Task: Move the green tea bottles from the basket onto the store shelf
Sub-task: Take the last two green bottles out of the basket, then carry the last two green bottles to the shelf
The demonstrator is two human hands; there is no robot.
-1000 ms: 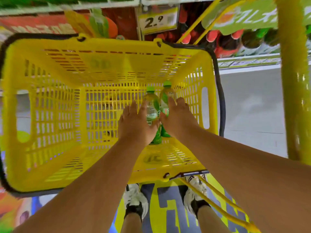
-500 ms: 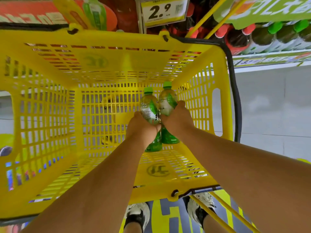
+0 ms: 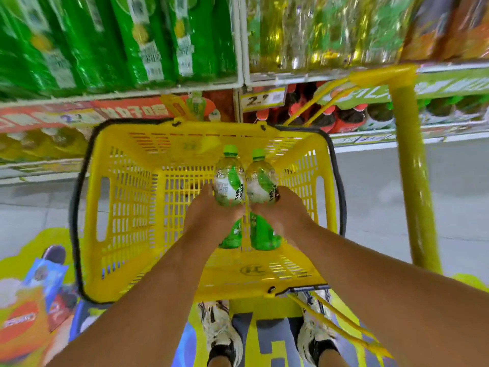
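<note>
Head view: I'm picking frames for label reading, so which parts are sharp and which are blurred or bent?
Head view: the two bottles and the basket are fairly sharp; the upper shelf stock is smeared by motion blur, its labels unreadable; the price tag is blurred; the wide lens bows the shelf edges and the yellow post.

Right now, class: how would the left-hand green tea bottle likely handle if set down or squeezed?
The left bottle looks full, so probably heavy for its size. Tall and narrow, it may tip if set down carelessly. Its glossy plastic label could be slippery in the left hand.
</note>
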